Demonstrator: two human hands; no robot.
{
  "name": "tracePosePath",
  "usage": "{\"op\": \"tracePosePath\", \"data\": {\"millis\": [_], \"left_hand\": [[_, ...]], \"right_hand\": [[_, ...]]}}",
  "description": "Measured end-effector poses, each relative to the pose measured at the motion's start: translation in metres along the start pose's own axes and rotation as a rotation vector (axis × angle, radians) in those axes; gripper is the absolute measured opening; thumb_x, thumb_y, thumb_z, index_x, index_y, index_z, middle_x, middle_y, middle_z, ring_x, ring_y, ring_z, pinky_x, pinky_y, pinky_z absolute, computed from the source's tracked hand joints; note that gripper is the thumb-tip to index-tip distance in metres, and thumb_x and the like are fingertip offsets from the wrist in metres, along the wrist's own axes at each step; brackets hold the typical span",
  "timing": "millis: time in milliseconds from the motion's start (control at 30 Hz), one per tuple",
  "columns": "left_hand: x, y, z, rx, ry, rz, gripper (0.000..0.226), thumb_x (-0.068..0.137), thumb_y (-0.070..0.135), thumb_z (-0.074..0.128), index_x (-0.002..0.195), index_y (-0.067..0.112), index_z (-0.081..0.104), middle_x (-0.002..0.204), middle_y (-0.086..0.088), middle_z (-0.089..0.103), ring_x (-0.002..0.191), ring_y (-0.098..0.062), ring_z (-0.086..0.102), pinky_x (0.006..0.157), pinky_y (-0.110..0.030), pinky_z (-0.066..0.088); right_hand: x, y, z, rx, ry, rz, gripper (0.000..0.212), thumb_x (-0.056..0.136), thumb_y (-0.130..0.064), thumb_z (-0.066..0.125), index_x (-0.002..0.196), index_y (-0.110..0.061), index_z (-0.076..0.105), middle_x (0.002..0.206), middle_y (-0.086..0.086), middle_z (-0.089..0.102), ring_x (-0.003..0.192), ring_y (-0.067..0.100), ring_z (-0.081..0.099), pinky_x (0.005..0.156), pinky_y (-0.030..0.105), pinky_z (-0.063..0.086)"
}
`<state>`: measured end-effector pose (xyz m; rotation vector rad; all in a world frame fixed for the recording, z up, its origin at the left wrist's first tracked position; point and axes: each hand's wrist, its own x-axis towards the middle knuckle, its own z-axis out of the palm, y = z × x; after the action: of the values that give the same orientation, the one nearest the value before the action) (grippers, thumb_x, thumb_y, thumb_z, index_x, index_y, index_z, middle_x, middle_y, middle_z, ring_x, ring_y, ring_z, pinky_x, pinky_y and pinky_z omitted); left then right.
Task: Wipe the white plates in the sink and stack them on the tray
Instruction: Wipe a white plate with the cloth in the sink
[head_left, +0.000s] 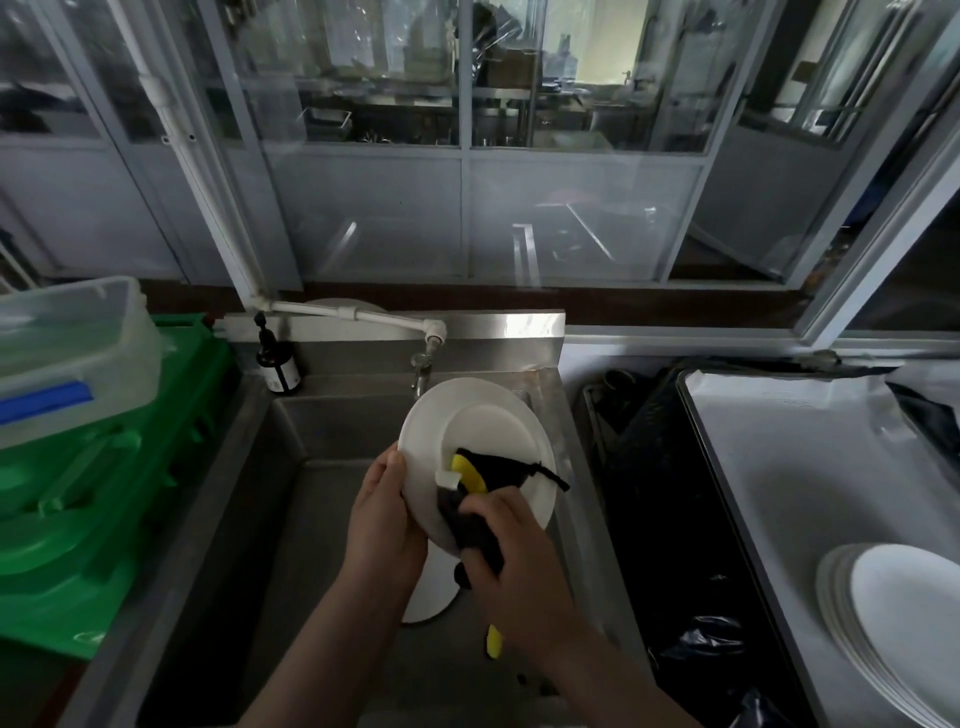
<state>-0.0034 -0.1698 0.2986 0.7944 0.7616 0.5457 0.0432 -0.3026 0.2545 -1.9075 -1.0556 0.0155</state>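
Gripped at its left rim by the left hand (382, 512), thumb over the edge and fingers curled behind, the white plate (475, 452) hangs tilted above the sink (291, 499), just below the tap (422, 371). The right hand (511, 561) is closed round a dark cloth with a yellow sponge (470, 475), pressing it on the plate's lower face. From where I stand the risk looks plain: one hand carries a wet plate by its edge, so a hard push from the cloth could slip it out to strike the steel or the second plate (428, 592) lying in the sink under the hands. Right of the sink, a foil-lined tray (769, 467) holds a stack of plates (904, 629) at its near end. Left of the sink, a clear lidded tub (67, 353) sits on green crates (104, 519); I cannot tell what it contains. A dark pump bottle (278, 364) stands at the sink's back left corner.
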Motion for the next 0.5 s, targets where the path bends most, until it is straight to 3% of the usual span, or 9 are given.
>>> {"op": "tracePosePath", "data": {"millis": [233, 400, 500], "left_hand": [[-0.005, -0.012, 0.000, 0.062, 0.025, -0.009, 0.022, 0.105, 0.027, 0.047, 0.103, 0.013, 0.065, 0.107, -0.018, 0.070, 0.097, -0.032, 0.066, 0.096, -0.054, 0.050], [-0.008, -0.019, -0.006, 0.107, 0.026, -0.009, 0.025, 0.104, 0.029, 0.048, 0.109, 0.011, 0.065, 0.105, -0.016, 0.070, 0.093, -0.031, 0.065, 0.092, -0.054, 0.051], [-0.007, -0.022, -0.006, 0.128, 0.029, -0.015, 0.030, 0.104, 0.030, 0.049, 0.118, 0.008, 0.064, 0.111, -0.016, 0.072, 0.095, -0.031, 0.067, 0.094, -0.054, 0.051]], "right_hand": [[0.011, 0.013, -0.011, 0.067, 0.089, 0.139, 0.027, 0.086, -0.017, 0.059, 0.111, -0.028, 0.057, 0.108, -0.015, 0.051, 0.100, 0.000, 0.051, 0.079, 0.008, 0.040], [0.020, 0.034, -0.024, -0.070, 0.065, 0.156, 0.027, 0.088, -0.027, 0.055, 0.114, -0.032, 0.054, 0.110, -0.015, 0.046, 0.097, 0.007, 0.052, 0.079, 0.027, 0.049], [0.023, 0.048, -0.035, -0.122, 0.062, 0.165, 0.026, 0.090, -0.023, 0.056, 0.115, -0.028, 0.055, 0.111, -0.011, 0.046, 0.094, 0.008, 0.052, 0.076, 0.031, 0.052]]}}
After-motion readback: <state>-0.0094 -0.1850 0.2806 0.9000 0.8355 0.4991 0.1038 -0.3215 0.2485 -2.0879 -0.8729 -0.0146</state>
